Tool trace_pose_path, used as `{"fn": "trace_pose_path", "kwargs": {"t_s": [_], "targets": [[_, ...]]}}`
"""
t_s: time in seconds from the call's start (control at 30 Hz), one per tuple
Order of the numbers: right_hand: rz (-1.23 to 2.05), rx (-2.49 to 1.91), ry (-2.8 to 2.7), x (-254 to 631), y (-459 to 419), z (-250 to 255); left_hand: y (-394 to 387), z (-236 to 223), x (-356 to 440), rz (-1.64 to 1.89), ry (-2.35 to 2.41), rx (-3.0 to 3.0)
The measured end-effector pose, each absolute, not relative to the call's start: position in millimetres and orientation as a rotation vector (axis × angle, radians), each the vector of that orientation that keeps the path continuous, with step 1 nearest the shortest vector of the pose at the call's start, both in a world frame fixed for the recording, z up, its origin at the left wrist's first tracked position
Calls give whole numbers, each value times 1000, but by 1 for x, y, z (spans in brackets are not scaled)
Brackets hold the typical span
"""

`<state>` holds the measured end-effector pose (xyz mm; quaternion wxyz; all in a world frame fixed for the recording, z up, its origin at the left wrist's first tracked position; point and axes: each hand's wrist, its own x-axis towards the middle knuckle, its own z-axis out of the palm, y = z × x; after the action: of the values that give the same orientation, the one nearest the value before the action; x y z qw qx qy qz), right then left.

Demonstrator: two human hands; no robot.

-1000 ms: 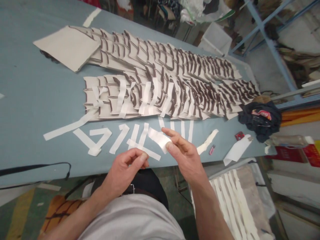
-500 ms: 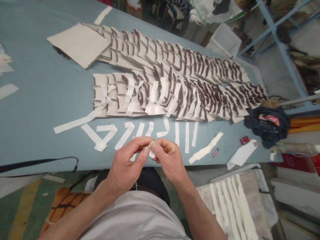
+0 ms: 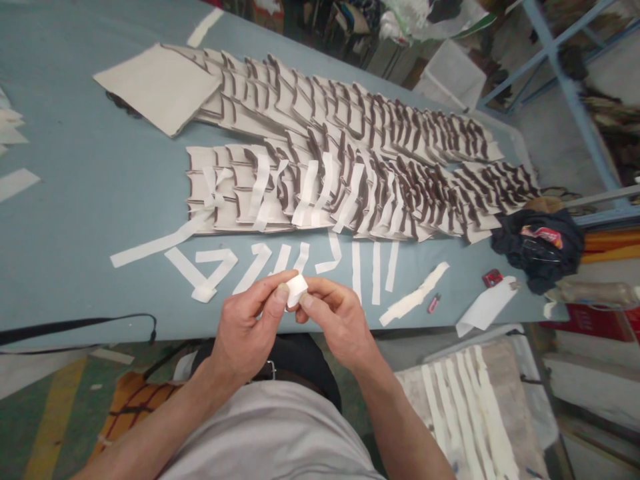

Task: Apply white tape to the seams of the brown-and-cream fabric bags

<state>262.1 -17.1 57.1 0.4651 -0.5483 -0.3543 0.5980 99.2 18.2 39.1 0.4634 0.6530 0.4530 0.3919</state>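
A small piece of white strip is pinched between the thumbs and fingers of my left hand and my right hand, just over the table's near edge. Part of it is hidden by my fingertips. Beyond my hands, several white strips lie on the blue-grey table, some folded or bent. More white strips are draped over the nearer row of cream fabric pieces with dark brown edges. A second overlapping row of such pieces lies behind it.
To the right are a torn cream strip, a small pink object, a red box, a white sheet and a dark cloth bundle. A black strap crosses the left edge. Below right, a board carries pale strips.
My hands have shifted slightly left and tilted, so more of the white piece shows between my fingertips. Things on the table have stayed put.
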Motion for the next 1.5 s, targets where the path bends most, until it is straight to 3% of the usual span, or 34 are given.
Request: {"fn": "trace_pose_path", "kwargs": {"t_s": [0.53, 0.97, 1.23, 1.5], "targets": [[1342, -1478, -850, 249, -15, 48, 16, 35, 98, 928, 1067, 1528], [1088, -1475, -1178, 246, -22, 43, 30, 13, 103, 991, 1096, 675], [1056, -1583, -707, 293, -72, 4, 73, 22, 68, 1379, 1146, 361], [961, -1373, -95, 339, -79, -49, 92, 31, 69, 1211, 995, -30]]}}
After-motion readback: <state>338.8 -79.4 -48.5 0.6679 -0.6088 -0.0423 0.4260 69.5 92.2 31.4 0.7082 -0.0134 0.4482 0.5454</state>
